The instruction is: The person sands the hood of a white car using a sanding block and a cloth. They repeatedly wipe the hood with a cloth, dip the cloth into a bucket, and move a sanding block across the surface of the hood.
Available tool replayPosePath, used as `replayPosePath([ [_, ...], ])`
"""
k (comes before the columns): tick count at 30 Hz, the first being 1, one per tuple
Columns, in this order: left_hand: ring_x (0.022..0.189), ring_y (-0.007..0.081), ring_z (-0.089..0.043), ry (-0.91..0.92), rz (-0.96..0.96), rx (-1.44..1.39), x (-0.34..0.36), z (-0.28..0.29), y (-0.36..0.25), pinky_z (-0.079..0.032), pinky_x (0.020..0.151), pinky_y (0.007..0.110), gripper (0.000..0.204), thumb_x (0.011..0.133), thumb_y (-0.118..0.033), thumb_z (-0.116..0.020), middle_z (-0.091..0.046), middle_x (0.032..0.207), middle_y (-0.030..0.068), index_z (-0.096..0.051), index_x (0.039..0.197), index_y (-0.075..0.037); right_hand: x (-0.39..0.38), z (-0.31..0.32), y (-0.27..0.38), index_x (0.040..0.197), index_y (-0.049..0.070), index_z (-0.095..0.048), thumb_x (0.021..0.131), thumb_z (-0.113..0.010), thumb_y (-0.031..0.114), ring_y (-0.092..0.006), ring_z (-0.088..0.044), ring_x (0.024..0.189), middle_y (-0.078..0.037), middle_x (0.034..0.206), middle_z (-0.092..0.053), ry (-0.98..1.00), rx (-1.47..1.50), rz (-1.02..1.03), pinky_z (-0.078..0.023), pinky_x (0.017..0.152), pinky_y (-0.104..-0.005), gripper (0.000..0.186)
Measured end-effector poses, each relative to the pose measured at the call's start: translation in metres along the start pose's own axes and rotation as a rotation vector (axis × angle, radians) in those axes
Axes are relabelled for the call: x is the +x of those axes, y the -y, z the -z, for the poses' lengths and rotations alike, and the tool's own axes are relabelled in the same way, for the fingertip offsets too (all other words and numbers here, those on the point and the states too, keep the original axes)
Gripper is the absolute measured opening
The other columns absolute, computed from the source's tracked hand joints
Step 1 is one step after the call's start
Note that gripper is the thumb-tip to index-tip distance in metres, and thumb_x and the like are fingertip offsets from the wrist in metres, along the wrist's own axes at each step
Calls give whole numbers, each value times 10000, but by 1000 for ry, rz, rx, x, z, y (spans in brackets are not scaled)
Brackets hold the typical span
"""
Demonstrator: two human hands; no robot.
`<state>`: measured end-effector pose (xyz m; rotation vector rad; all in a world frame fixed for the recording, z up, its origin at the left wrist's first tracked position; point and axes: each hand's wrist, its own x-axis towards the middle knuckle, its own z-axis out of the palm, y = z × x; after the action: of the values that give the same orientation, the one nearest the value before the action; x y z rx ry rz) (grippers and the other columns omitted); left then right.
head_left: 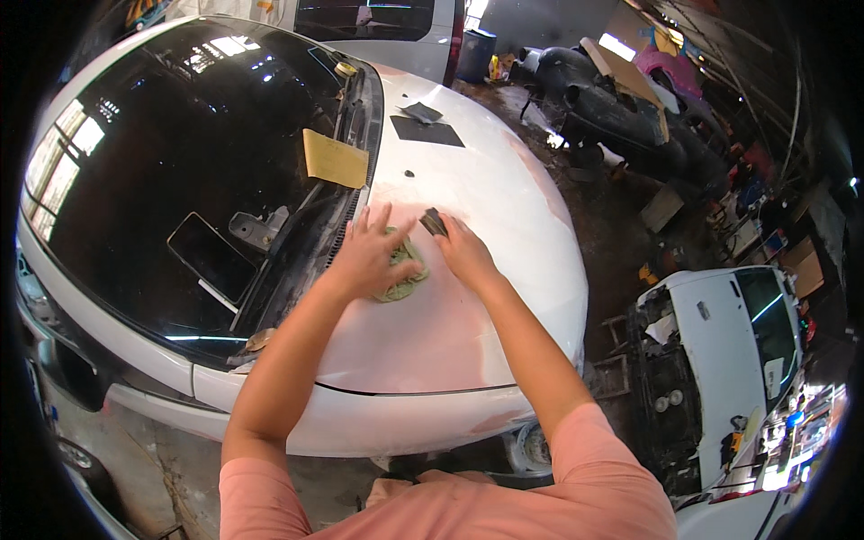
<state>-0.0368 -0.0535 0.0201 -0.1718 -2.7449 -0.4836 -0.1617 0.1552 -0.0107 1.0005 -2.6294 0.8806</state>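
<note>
A white car hood (540, 261) with dull pinkish patches lies in front of me. My left hand (371, 256) is over a crumpled light green cloth (405, 286) on the hood, its fingers spread apart. Whether the palm presses on the cloth is hidden. Just to the right, my right hand (465, 252) grips a small dark sanding block (433, 221) at the hood's surface. Farther up the hood, a flat black sheet of sandpaper (427, 132) lies with a folded dark piece (421, 112) beside it.
A yellow sheet (336, 159) rests at the windshield's lower edge. On the dark windshield (180, 117) lies a phone-like black slab (212, 256). Dark car parts (585, 85) are piled at the far right. Another white vehicle (720, 360) with its front stripped stands at right.
</note>
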Motion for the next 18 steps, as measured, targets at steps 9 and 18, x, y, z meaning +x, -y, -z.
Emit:
replayPosePath([
  [9,1418,516,-466,-37,-33,171,-8,-40,-20,-410,1167,592,561,783,-473,-885,-561,1468,212,-743,1183,-106,33,-62,-18,1335,90,-662,1035,-623,223,-369,-601,1222,-155,1287,-637,-44,-128,141,-504,1007,-537,331],
  [18,773,318,-703,-170,389,-492,101,-2,-31,-565,734,435,256,870,-172,-703,-718,904,215,-718,1073,-17,12,-56,-28,1369,123,-654,1022,-624,237,-379,-580,1233,-107,1342,-632,4,-181,131,-485,984,-576,366],
])
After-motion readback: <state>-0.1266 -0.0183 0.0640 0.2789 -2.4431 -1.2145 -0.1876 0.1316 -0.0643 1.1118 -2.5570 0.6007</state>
